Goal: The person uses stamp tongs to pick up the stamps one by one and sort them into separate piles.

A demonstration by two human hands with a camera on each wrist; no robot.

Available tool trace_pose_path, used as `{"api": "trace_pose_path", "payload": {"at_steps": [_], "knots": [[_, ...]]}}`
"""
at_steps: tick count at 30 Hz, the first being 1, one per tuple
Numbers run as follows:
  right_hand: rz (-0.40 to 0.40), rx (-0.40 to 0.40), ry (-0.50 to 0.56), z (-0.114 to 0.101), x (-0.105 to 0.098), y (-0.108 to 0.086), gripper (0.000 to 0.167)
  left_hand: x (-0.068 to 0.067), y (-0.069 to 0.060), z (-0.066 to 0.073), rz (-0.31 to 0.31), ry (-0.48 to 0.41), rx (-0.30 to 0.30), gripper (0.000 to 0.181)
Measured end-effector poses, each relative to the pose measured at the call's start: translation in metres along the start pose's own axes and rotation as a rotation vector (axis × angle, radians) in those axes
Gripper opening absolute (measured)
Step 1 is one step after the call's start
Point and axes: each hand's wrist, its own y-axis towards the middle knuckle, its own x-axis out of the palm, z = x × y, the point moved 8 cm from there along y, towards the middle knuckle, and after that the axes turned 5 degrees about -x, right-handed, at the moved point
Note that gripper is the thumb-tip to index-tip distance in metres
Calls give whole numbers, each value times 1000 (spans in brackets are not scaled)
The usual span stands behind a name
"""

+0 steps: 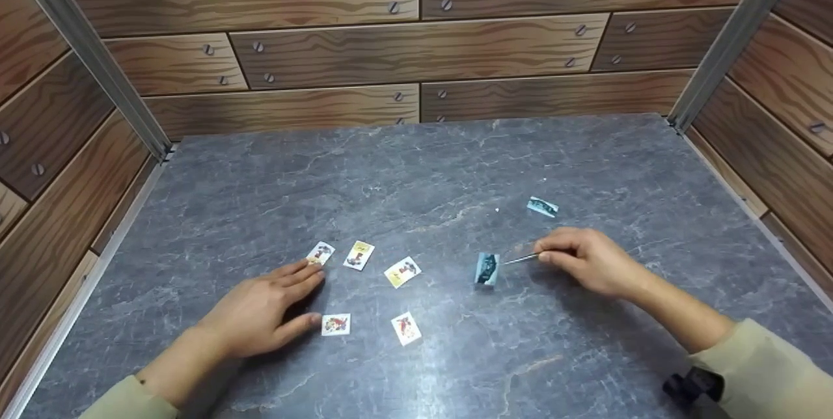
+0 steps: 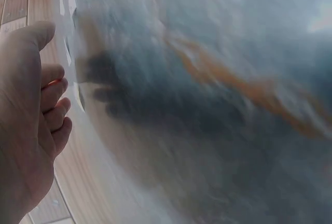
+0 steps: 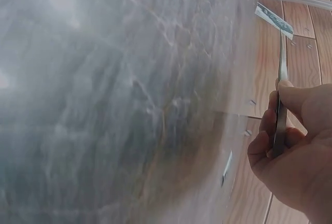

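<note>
My right hand (image 1: 589,261) pinches thin metal tweezers (image 1: 520,259), their tips at the edge of a small teal card (image 1: 487,269). In the right wrist view, the tweezers (image 3: 280,105) reach up to the teal card (image 3: 274,19), which appears lifted and tilted. My left hand (image 1: 257,311) lies spread on the table, its fingertips on the lower edge of a small picture card (image 1: 321,254) and its thumb beside another picture card (image 1: 336,324). In the left wrist view, the left hand (image 2: 33,110) has its fingers slightly bent, holding nothing visible.
A second teal card (image 1: 543,206) lies farther back on the right. Three more picture cards lie between the hands: one (image 1: 358,255) at the back, one (image 1: 403,272) to its right, one (image 1: 407,328) nearer. Wood-patterned walls surround the grey marbled table (image 1: 416,185).
</note>
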Motion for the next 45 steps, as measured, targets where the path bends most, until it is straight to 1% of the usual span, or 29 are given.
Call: {"api": "trace_pose_path", "payload": {"at_steps": [4, 10, 14, 20, 23, 28, 35, 39, 45], "knots": [[16, 10, -8, 2, -8, -2, 14, 0, -2, -5, 5, 12, -12, 69], [33, 44, -33, 7, -19, -2, 15, 3, -2, -7, -6, 21, -18, 69], [49, 30, -33, 8, -27, -2, 16, 6, -3, -8, -26, 20, -24, 70], [107, -11, -54, 10, -43, -3, 15, 10, -4, -8, -46, -2, -36, 70], [132, -10, -71, 13, -52, -4, 14, 10, -4, -8, -50, -9, -44, 70], [165, 30, -82, 22, -67, -5, 14, 11, -5, -9, -55, -19, -56, 70], [225, 59, -134, 38, -85, -8, 14, 11, -3, -9, -52, -24, -48, 70], [227, 93, -134, 52, -90, -10, 15, 10, -3, -8, -48, -26, -43, 69], [209, 162, -145, 71, -95, -12, 20, 10, -4, -9, -40, -24, -44, 69]]}}
